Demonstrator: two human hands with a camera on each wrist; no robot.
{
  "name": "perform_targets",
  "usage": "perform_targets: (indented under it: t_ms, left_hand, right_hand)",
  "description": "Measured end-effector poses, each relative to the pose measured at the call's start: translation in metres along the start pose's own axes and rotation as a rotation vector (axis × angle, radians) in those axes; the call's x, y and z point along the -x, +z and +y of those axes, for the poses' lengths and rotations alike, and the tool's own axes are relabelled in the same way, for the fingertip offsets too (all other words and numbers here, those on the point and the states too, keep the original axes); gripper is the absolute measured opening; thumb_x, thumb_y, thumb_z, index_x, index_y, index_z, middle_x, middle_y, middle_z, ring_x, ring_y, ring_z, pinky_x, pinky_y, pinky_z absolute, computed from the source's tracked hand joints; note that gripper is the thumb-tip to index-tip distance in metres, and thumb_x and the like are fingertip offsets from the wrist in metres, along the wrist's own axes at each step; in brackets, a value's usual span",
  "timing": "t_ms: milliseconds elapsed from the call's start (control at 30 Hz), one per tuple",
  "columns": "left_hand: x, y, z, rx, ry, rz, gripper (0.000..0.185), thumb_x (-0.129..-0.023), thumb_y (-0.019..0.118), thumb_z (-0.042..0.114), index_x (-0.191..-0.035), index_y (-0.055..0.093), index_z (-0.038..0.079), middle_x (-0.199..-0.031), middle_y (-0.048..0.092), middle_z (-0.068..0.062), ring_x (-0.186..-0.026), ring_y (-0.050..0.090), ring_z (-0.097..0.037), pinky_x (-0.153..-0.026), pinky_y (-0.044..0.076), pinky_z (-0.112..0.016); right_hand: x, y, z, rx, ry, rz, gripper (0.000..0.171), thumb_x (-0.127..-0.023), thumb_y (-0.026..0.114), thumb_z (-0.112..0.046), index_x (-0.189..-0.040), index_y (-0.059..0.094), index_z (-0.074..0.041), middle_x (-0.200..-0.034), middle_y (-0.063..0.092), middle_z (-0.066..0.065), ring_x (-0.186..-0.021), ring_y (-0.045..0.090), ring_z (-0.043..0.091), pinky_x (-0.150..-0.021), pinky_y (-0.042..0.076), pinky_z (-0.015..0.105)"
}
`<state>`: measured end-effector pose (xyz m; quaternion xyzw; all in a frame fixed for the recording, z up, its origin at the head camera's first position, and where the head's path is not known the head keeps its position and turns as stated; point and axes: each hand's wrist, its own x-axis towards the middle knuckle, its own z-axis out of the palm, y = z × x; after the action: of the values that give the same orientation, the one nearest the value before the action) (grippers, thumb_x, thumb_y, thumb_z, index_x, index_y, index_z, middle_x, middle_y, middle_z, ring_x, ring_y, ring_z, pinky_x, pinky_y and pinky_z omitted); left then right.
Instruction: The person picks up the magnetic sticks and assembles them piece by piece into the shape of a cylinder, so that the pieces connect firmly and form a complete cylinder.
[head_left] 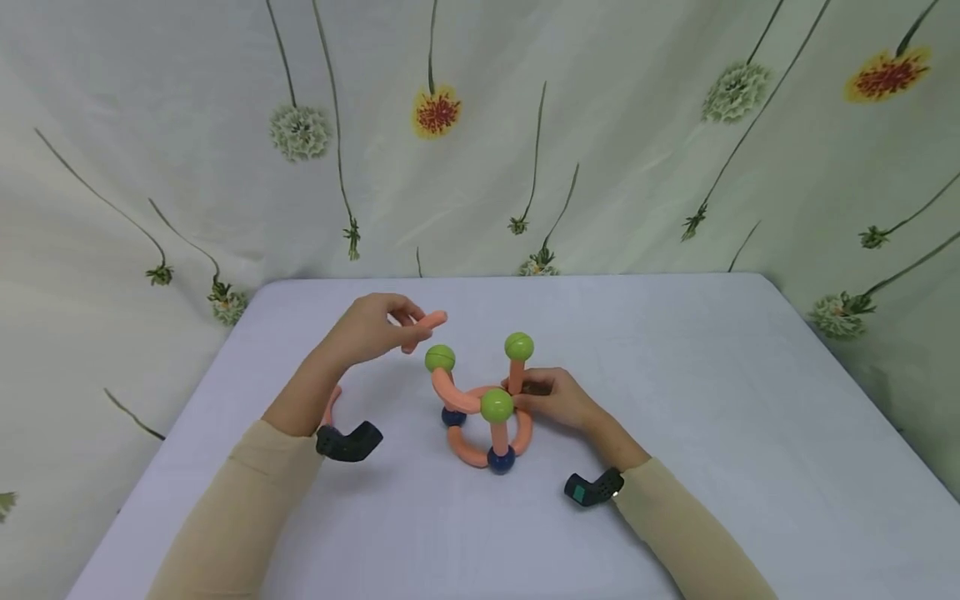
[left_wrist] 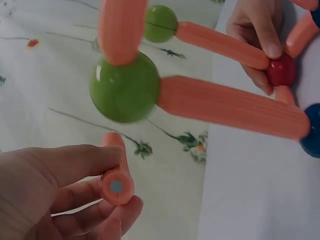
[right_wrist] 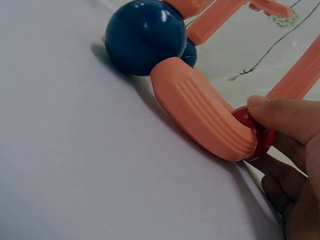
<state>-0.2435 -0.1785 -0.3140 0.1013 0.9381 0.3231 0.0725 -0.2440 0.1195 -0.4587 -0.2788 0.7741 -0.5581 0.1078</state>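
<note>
A magnetic-stick model stands on the table, its base a ring of curved orange rods joined by blue balls and a red ball. Upright straight rods carry green balls, and one curved rod links two of those at the top. My left hand pinches a loose curved orange rod in the air, left of and behind the model; its round end with a grey centre faces the left wrist camera. My right hand grips the red ball, low on the model's right side.
Another orange piece lies on the table, partly hidden behind my left forearm. A flower-print cloth hangs behind the table's far edge. Dark devices sit at both wrists.
</note>
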Motion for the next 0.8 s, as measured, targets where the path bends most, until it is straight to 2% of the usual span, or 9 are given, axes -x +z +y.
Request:
perform_targets:
  t_ms: [67,167,333,567,700,800]
  left_hand:
    - [-0.007,-0.004,0.015,-0.015,0.039,-0.047,0.041,-0.087,0.07,0.046,-0.11,0.067,0.012,-0.087,0.065,-0.003,-0.086,0.057,-0.023,-0.073,0.044,-0.038]
    - [-0.014,-0.006,0.032,-0.039,0.082,-0.093,0.039,-0.086,0.071,0.046,-0.107,0.069,0.013,-0.082,0.065,-0.004,-0.081,0.057,-0.023,-0.07,0.046,-0.038]
    - [-0.02,0.0,0.049,-0.053,0.113,-0.135,0.041,-0.085,0.071,0.049,-0.103,0.069,0.013,-0.075,0.066,-0.003,-0.073,0.059,-0.021,-0.066,0.045,-0.036]
    - [-0.019,0.013,0.053,-0.063,0.136,-0.094,0.033,-0.086,0.073,0.041,-0.101,0.068,0.012,-0.081,0.066,-0.002,-0.068,0.062,-0.018,-0.062,0.046,-0.034]
    - [-0.016,0.015,0.057,-0.103,0.152,-0.064,0.024,-0.086,0.074,0.032,-0.099,0.069,0.012,-0.088,0.064,-0.004,-0.07,0.059,-0.018,-0.062,0.046,-0.033]
    - [-0.015,0.015,0.059,-0.111,0.154,-0.06,0.024,-0.085,0.075,0.031,-0.099,0.069,0.013,-0.09,0.064,-0.005,-0.071,0.058,-0.019,-0.063,0.046,-0.033]
  right_hand:
    - [0.0,0.0,0.0,-0.007,-0.004,-0.003,0.031,-0.091,0.067,-0.007,-0.12,0.066,0.001,-0.116,0.068,0.013,-0.111,0.061,0.025,-0.096,0.046,0.038]
    - [0.001,0.0,0.0,-0.003,-0.01,-0.003,0.031,-0.091,0.068,-0.008,-0.12,0.067,0.0,-0.115,0.068,0.012,-0.111,0.061,0.025,-0.096,0.046,0.039]
    - [0.002,-0.001,-0.001,0.015,-0.003,0.004,0.03,-0.091,0.068,-0.009,-0.119,0.067,0.0,-0.114,0.069,0.011,-0.11,0.062,0.024,-0.095,0.046,0.04]
    - [0.009,-0.001,-0.035,0.021,-0.007,-0.013,0.027,-0.09,0.065,-0.001,-0.116,0.066,0.007,-0.113,0.068,0.018,-0.108,0.062,0.029,-0.094,0.047,0.04]
    - [0.008,-0.001,-0.034,0.019,-0.016,-0.017,0.026,-0.09,0.065,-0.001,-0.115,0.067,0.006,-0.112,0.068,0.017,-0.108,0.062,0.026,-0.093,0.047,0.037]
    - [0.008,-0.001,-0.035,0.02,-0.022,-0.013,0.026,-0.09,0.066,-0.002,-0.115,0.067,0.006,-0.112,0.069,0.017,-0.108,0.062,0.026,-0.093,0.047,0.036]
